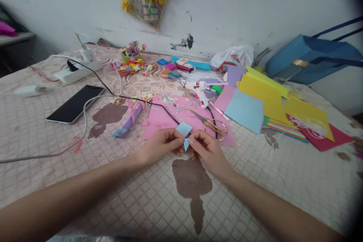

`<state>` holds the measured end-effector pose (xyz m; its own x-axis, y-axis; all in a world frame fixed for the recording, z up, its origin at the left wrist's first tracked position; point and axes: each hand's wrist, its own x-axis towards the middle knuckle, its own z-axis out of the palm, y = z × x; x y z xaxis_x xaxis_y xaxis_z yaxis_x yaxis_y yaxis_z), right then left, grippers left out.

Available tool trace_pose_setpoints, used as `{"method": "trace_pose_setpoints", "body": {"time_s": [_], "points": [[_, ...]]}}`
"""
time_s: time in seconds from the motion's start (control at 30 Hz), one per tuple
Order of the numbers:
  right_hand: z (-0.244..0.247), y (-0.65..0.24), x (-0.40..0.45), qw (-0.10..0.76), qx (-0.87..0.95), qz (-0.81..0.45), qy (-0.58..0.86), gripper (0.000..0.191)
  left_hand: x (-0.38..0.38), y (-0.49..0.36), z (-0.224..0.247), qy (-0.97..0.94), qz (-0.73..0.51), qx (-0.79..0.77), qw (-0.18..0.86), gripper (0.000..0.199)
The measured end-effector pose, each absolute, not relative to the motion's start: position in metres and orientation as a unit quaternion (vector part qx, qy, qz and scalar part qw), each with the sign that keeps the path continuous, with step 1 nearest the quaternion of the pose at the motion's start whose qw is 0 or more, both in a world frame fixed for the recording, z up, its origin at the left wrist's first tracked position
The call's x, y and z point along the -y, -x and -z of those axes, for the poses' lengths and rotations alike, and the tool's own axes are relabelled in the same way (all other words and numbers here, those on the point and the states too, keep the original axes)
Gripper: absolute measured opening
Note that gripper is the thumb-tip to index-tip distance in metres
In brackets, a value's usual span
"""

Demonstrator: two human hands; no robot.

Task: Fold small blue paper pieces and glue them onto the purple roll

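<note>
1. Over the table (127, 196), by the pink sheet (159, 117): blue paper (183, 129), pinched by my left hand (166, 143) and right hand (208, 147).
2. Uneven pull could crease or tear it.
3. Snagging the cord (167, 110) could drag the glue gun (201, 94).

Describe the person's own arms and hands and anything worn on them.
The left forearm and right forearm are bare, with no sleeve, watch or bracelet in view. The left hand and right hand are ungloved; no ring shows. Finer detail is too small to tell.
</note>
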<state>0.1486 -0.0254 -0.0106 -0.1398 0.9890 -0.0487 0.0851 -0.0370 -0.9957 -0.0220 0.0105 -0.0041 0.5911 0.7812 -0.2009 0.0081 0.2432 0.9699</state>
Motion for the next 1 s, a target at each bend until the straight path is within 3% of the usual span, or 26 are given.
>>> {"method": "trace_pose_setpoints", "body": {"time_s": [1.0], "points": [[0.0131,-0.1436,0.0307,0.475,0.581,-0.458,0.477,0.005,-0.0085,0.0233,0.0037,-0.487,-0.292,-0.368,0.737,0.023]]}}
